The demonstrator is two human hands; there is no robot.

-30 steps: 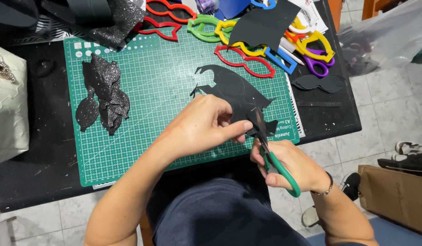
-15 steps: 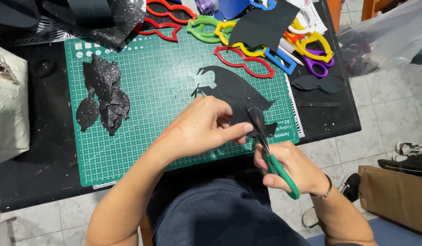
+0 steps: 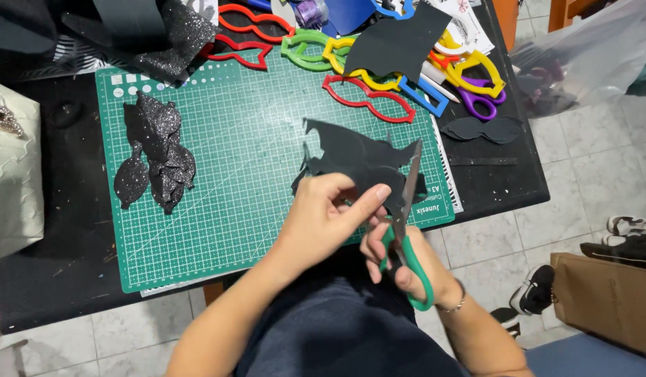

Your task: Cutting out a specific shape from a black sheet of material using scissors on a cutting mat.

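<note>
Head view: the left hand (image 3: 323,220) pinched a black bat-shaped sheet (image 3: 358,164) between thumb and fingers, closed on its near edge, which kept the material taut and raised just above the green cutting mat (image 3: 239,181) so that the blades could pass on both sides. The right hand (image 3: 400,262) was closed through the green handles of the scissors (image 3: 405,223), thumb in one loop and fingers in the other; the blades pointed away from the body and lay against the right edge of the sheet (whether they stood slightly parted or fully shut could not be told, since they overlapped from this angle). The sheet sat over the near right quarter of the mat, close to the table edge, within easy reach of both hands. On the left part of the mat lay a small pile of black glitter cut-outs (image 3: 154,155), well apart from the cutting. Beyond the mat's far edge, coloured plastic outline templates (image 3: 368,101) were spread beside another black bat-like piece (image 3: 400,38), clear of the working area.
</note>
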